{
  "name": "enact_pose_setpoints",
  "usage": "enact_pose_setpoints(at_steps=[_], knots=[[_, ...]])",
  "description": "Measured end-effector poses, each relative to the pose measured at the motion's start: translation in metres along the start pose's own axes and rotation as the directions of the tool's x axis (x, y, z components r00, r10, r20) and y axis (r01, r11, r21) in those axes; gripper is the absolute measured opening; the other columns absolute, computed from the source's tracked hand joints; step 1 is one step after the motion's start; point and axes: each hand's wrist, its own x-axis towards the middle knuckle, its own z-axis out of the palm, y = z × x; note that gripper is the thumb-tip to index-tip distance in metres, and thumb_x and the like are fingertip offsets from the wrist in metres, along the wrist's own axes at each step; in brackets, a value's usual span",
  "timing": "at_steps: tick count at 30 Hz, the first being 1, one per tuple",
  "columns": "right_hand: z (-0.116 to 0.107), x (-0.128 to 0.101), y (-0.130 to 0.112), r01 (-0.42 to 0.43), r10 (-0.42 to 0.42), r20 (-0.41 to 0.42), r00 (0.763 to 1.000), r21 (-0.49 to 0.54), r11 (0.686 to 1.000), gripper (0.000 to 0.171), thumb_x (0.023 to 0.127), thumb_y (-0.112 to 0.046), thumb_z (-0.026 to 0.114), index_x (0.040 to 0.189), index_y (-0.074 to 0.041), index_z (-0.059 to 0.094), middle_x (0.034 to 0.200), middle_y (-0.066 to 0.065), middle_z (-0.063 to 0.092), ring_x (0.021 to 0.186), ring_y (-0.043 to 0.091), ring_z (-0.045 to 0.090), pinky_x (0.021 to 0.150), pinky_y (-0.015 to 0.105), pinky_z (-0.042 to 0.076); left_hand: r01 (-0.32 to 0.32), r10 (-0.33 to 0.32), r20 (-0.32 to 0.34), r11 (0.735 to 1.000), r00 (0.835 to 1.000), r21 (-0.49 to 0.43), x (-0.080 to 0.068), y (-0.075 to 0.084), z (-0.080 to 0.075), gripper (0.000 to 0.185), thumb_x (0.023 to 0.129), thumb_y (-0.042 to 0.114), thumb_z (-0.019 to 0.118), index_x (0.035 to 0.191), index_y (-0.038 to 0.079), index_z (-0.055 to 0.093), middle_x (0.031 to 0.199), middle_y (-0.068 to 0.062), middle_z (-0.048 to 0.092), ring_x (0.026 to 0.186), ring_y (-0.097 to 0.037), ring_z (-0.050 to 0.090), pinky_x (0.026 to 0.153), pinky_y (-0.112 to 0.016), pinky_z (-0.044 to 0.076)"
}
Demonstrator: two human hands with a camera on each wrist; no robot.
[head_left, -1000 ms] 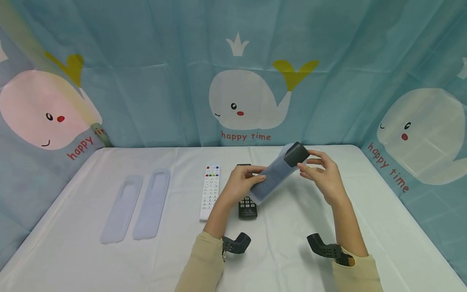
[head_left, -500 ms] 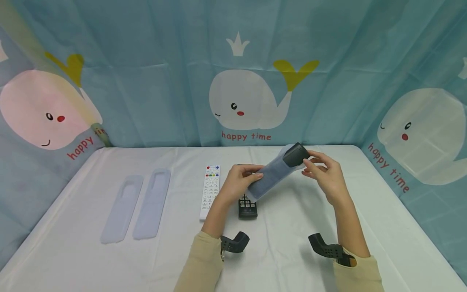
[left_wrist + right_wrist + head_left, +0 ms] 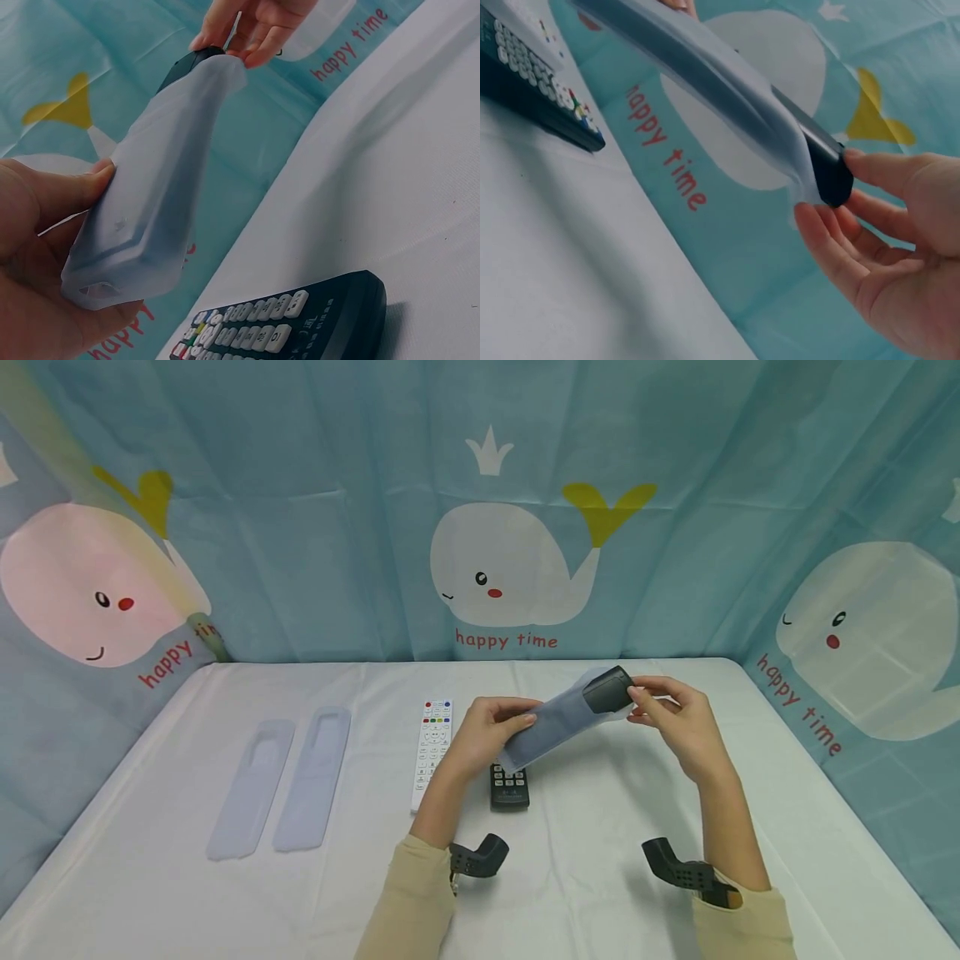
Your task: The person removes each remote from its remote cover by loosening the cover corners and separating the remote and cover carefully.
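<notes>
The left hand (image 3: 491, 733) was curled round the lower end of a translucent silicone sleeve (image 3: 551, 727), thumb on top and fingers underneath, holding it up off the table (image 3: 600, 860). The right hand (image 3: 675, 718) was at the other end, fingers only loosely bent, fingertips (image 3: 855, 161) touching the tip of the dark remote (image 3: 607, 687) that poked out of the sleeve's open mouth. So the remote sat mostly inside the sleeve, tilted up toward the right, in mid-air between both hands.

The sleeve looked soft and rubbery, frosted bluish-white, with rounded corners. The remote was matte black plastic with a blunt rounded end.

The left wrist view showed the closed bottom of the sleeve (image 3: 142, 225) pressed against the palm, plus the button side of a second black remote (image 3: 292, 319) lying on the white cloth right below. The right wrist view showed the stretched lip of the sleeve (image 3: 780, 142) flaring around the dark tip (image 3: 825, 169), which the head view didn't really show. Only the head view took in the white remote (image 3: 432, 752) beside the left hand and two more empty sleeves (image 3: 281, 785) lying flat well off to the left.
</notes>
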Motion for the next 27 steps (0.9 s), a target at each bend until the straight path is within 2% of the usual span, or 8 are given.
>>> enact_pose_setpoints(at_steps=[8, 13, 21, 27], knots=[[-0.009, 0.000, 0.003, 0.078, -0.080, 0.104, 0.991, 0.021, 0.997, 0.046, 0.107, -0.018, 0.065, 0.146, 0.004, 0.056, 0.112, 0.008, 0.056, 0.087, 0.002, 0.071, 0.084, 0.017, 0.060, 0.018, -0.019, 0.025, 1.000, 1.000, 0.013, 0.001, 0.000, -0.005, 0.027, 0.104, 0.006, 0.066, 0.128, 0.000, 0.074, 0.129, -0.016, 0.073, 0.105, -0.017, 0.068, 0.087, -0.026, 0.054], [-0.013, 0.000, 0.004, 0.101, -0.098, 0.182, 0.978, -0.005, 0.995, 0.050, 0.107, -0.019, 0.065, 0.151, 0.000, 0.051, 0.117, 0.011, 0.057, 0.087, 0.012, 0.072, 0.085, 0.019, 0.058, 0.015, -0.017, 0.044, 0.999, 0.999, 0.035, -0.001, 0.001, -0.008, 0.026, 0.104, 0.008, 0.066, 0.127, 0.001, 0.075, 0.129, -0.013, 0.074, 0.106, -0.017, 0.068, 0.089, -0.028, 0.054], [-0.018, -0.001, 0.005, 0.095, -0.079, 0.257, 0.963, -0.051, 0.994, 0.054, 0.106, -0.020, 0.067, 0.155, -0.009, 0.049, 0.123, 0.020, 0.056, 0.088, 0.017, 0.070, 0.083, 0.024, 0.054, -0.020, 0.014, 0.086, 0.998, 0.996, 0.059, -0.001, 0.001, -0.008, 0.026, 0.104, 0.007, 0.066, 0.127, 0.001, 0.075, 0.131, -0.013, 0.072, 0.106, -0.016, 0.065, 0.087, -0.026, 0.053], [-0.016, 0.000, 0.006, 0.133, -0.125, 0.258, 0.958, -0.013, 0.991, 0.046, 0.105, -0.013, 0.067, 0.148, -0.004, 0.053, 0.116, 0.019, 0.059, 0.084, 0.017, 0.069, 0.081, 0.025, 0.055, 0.000, -0.005, 0.083, 0.998, 0.997, 0.059, -0.002, 0.001, -0.008, 0.026, 0.102, 0.009, 0.068, 0.127, 0.002, 0.076, 0.128, -0.013, 0.074, 0.103, -0.015, 0.067, 0.085, -0.027, 0.056]])
